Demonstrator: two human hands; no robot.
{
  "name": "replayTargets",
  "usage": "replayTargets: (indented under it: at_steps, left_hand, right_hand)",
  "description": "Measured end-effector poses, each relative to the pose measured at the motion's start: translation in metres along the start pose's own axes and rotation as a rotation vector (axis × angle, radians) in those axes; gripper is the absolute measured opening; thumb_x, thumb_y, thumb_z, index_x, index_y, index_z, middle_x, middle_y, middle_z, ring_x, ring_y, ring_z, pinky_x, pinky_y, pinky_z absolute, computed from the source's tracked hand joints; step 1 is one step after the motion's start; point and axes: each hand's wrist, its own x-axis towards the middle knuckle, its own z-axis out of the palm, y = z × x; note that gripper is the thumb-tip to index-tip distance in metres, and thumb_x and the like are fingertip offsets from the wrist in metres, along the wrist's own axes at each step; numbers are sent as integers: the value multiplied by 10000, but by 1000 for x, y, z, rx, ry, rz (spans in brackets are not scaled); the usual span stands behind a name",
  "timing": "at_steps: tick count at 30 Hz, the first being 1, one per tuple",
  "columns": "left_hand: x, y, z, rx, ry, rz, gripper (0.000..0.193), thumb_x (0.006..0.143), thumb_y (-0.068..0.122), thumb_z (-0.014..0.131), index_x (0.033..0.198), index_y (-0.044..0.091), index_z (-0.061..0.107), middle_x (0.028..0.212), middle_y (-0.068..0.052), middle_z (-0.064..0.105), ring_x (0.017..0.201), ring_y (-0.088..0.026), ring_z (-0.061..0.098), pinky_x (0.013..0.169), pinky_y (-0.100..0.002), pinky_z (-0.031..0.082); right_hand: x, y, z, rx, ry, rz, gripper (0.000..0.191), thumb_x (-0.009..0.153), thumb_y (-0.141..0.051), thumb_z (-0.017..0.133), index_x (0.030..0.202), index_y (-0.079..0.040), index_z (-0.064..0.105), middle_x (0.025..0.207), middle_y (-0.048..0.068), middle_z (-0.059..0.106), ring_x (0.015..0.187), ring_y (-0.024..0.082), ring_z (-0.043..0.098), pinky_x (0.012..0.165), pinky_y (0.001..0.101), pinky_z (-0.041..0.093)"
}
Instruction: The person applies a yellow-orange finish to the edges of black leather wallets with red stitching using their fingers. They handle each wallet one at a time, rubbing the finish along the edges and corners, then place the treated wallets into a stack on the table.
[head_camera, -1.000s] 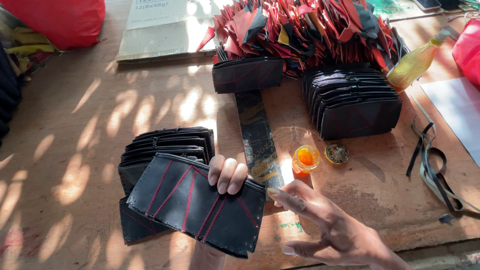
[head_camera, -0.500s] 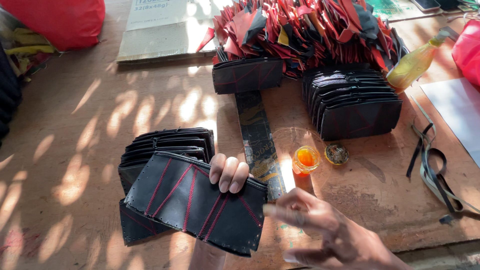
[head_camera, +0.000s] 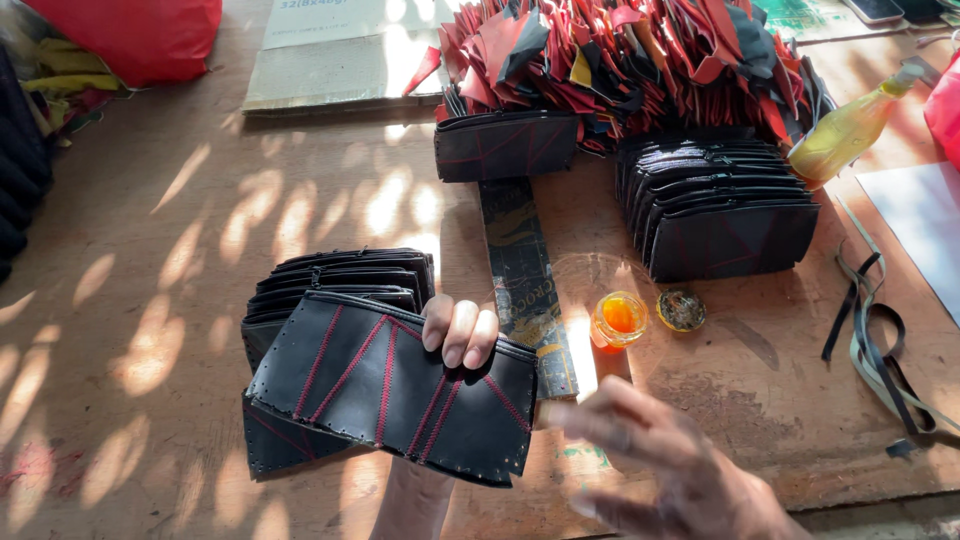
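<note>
Two hands work over the wooden table (head_camera: 180, 200). Leftmost, a short stack of black pieces (head_camera: 340, 280) lies just behind the black leather panel with red stitching (head_camera: 390, 385), which the left hand (head_camera: 455, 335) holds up from beneath, fingers curled over its top edge. Keeping that grip firm and the panel flat seems wise. Farther right, the right hand (head_camera: 650, 450), blurred, hovers with fingers spread and holding nothing, near the small orange glue pot (head_camera: 618, 318).

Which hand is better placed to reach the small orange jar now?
Probably the right hand: it is free and lies just below the orange jar. The left hand holds the black stitched piece.
</note>
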Motion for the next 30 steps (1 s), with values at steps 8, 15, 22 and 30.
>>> replayTargets:
  at_steps: [8,15,22,30]
  left_hand:
    - [-1,4,1,19,24,27,202,1075,231,517,905,148,446,827,-8,483,874,-169,488,916,-302,470]
    - [-3,5,11,49,37,2,197,1032,261,561,917,153,443,842,-3,476,898,-165,498,960,-333,482]
    - [-2,7,15,79,9,5,211,1059,281,565,958,143,440,880,-17,464,935,-180,494,959,-344,488]
    - [-3,10,18,75,53,17,228,1068,298,573,977,137,438,889,-26,459,944,-187,490,973,-353,483]
  right_hand:
    - [0,0,7,-206,-99,-87,640,954,-142,795,1525,-224,519,1138,79,658,923,183,650,738,335,584]
    - [1,4,14,-504,36,-149,657,907,-88,721,1508,-179,472,1085,73,623,849,162,592,682,316,577]
    - [7,-3,7,-673,74,-132,684,823,-24,721,1464,-165,528,1075,65,562,847,201,595,698,344,567]
    - [0,-7,12,-618,37,-271,652,810,-58,762,1425,-208,608,1130,7,573,913,158,621,779,296,603]
